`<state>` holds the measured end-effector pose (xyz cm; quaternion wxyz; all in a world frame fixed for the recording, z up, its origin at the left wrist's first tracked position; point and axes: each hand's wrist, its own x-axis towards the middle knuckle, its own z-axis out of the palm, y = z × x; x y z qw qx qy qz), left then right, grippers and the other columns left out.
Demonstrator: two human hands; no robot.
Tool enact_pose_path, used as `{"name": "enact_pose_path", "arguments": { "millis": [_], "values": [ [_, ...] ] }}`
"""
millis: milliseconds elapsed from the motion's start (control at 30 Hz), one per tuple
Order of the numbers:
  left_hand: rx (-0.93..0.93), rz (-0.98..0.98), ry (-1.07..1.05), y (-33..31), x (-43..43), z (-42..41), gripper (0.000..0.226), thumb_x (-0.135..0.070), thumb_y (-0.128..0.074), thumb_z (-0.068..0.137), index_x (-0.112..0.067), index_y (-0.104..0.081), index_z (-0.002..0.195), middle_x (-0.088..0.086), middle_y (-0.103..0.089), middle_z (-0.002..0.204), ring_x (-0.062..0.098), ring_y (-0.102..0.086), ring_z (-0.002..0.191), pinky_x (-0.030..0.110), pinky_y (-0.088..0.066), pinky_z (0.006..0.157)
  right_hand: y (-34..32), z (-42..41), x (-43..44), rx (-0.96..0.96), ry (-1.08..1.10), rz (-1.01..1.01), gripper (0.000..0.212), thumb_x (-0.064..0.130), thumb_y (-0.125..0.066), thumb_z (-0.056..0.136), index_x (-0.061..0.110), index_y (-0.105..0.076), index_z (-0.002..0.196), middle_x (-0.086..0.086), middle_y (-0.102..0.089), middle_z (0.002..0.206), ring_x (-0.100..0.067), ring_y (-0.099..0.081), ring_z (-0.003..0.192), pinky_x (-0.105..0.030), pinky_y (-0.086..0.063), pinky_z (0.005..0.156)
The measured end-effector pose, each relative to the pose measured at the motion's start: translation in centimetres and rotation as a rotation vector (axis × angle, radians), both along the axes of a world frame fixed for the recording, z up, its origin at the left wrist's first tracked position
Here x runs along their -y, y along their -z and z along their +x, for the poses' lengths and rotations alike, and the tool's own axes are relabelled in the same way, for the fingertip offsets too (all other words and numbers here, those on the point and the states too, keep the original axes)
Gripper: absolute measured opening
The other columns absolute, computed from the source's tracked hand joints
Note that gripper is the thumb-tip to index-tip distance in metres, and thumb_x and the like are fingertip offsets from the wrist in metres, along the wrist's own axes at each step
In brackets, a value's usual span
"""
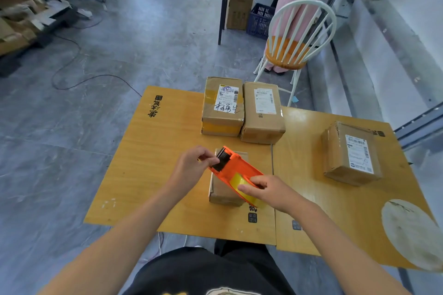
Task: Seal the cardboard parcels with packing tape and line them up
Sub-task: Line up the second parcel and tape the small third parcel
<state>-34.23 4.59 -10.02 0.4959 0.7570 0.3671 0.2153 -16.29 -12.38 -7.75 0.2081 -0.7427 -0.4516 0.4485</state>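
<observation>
1. Here, the left hand (191, 167) pinches the black front end of the orange tape dispenser (236, 167), fingers curled onto it.
2. The right hand (266, 190) grips the dispenser's rear, thumb and fingers around the yellow tape roll (241, 181).
3. The dispenser is tilted over a small parcel (223, 195) on the wooden surface (153, 163).
4. At twelve o'clock from it, a handwritten-marked parcel (223, 108) and a plain-labelled parcel (262, 115) stand just beside each other.
5. At two o'clock, well apart, a lone parcel (352, 153) sits.
6. A white chair (297, 36) stands beyond the surface at one o'clock.
</observation>
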Motion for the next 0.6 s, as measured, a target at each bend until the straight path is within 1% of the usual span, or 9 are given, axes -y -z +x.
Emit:
{"name": "enact_pose_path", "arguments": {
  "millis": [100, 200, 233, 300, 367, 433, 500, 567, 600],
  "values": [
    [-0.041, 0.009, 0.003, -1.3, -1.8, -0.6, 0.017, -0.01, -0.077, 0.082, -0.023, -0.07, 0.073, -0.007, -0.066, 0.073, -0.007, -0.055, 0.066, 0.009, -0.041, 0.063, -0.2, 1.0, 0.7, -0.109, -0.116, -0.059, 0.033, 0.065, -0.065, 0.083, 0.031, -0.064, 0.083, 0.005, -0.061, 0.085, -0.007, -0.059, 0.076, -0.025, -0.046, 0.071],
    [-0.096, 0.0, 0.007, -2.2, -3.7, -1.2, 0.01, -0.015, -0.079, 0.081, -0.018, -0.073, 0.074, -0.002, -0.069, 0.073, -0.003, -0.054, 0.064, 0.011, -0.042, 0.061, -0.1, 1.6, 1.4, -0.168, -0.204, -0.118, 0.024, 0.06, -0.068, 0.083, 0.044, -0.062, 0.099, 0.016, -0.063, 0.102, -0.002, -0.062, 0.094, -0.027, -0.051, 0.084],
    [-0.105, -0.009, 0.004, -2.5, -4.2, -1.3, 0.009, -0.016, -0.079, 0.082, -0.016, -0.074, 0.075, -0.001, -0.069, 0.073, -0.002, -0.054, 0.063, 0.012, -0.042, 0.061, 0.2, 1.9, 1.6, -0.151, -0.208, -0.127, 0.025, 0.06, -0.067, 0.083, 0.046, -0.06, 0.103, 0.018, -0.061, 0.107, -0.004, -0.059, 0.1, -0.03, -0.05, 0.09],
    [-0.108, -0.022, 0.009, -2.8, -4.7, -1.2, 0.009, -0.017, -0.079, 0.082, -0.016, -0.074, 0.075, -0.002, -0.068, 0.07, -0.004, -0.053, 0.06, 0.011, -0.042, 0.059, 0.4, 1.8, 1.8, 0.007, -0.208, -0.109, 0.025, 0.066, -0.059, 0.083, 0.048, -0.055, 0.099, 0.018, -0.057, 0.107, -0.012, -0.051, 0.107, -0.04, -0.045, 0.097],
    [-0.115, -0.018, 0.028, -2.9, -4.3, -0.9, 0.01, -0.019, -0.08, 0.082, -0.018, -0.074, 0.074, -0.004, -0.067, 0.069, -0.006, -0.053, 0.059, 0.01, -0.043, 0.059, 0.6, 1.4, 1.7, 0.213, -0.198, -0.05, 0.045, 0.081, -0.042, 0.083, 0.038, -0.055, 0.085, 0.017, -0.057, 0.093, -0.013, -0.05, 0.098, -0.038, -0.043, 0.092],
    [-0.106, 0.001, 0.03, -2.9, -3.6, -0.5, 0.009, -0.018, -0.08, 0.082, -0.016, -0.075, 0.074, -0.006, -0.067, 0.067, -0.006, -0.053, 0.059, 0.01, -0.043, 0.059, 0.5, 0.7, 1.5, 0.346, -0.141, 0.025, 0.07, 0.09, -0.031, 0.079, 0.025, -0.056, 0.076, 0.009, -0.059, 0.078, -0.01, -0.053, 0.078, -0.03, -0.046, 0.074],
    [-0.103, 0.015, 0.036, -3.2, -3.4, -0.2, 0.008, -0.016, -0.08, 0.082, -0.014, -0.075, 0.075, -0.007, -0.066, 0.067, -0.008, -0.053, 0.059, 0.008, -0.042, 0.058, 1.0, 0.5, 1.7, 0.329, -0.092, 0.038, 0.075, 0.091, -0.034, 0.077, 0.021, -0.06, 0.076, 0.005, -0.062, 0.076, -0.01, -0.055, 0.071, -0.032, -0.048, 0.068],
    [-0.136, 0.033, 0.077, -3.9, -3.7, -0.2, 0.007, -0.017, -0.079, 0.082, -0.016, -0.075, 0.076, -0.008, -0.067, 0.068, -0.01, -0.055, 0.059, 0.006, -0.043, 0.058, 1.3, 0.3, 2.2, 0.224, -0.118, -0.001, 0.067, 0.086, -0.04, 0.08, 0.022, -0.062, 0.08, 0.008, -0.062, 0.081, -0.011, -0.056, 0.078, -0.034, -0.048, 0.076],
    [-0.157, 0.038, 0.103, -4.3, -3.9, -0.2, 0.006, -0.018, -0.079, 0.083, -0.017, -0.076, 0.077, -0.009, -0.068, 0.068, -0.01, -0.056, 0.059, 0.006, -0.043, 0.058, 1.4, 0.2, 2.5, 0.168, -0.16, -0.022, 0.061, 0.082, -0.044, 0.083, 0.023, -0.061, 0.082, 0.009, -0.062, 0.082, -0.01, -0.055, 0.08, -0.031, -0.044, 0.076]
  ]
}}
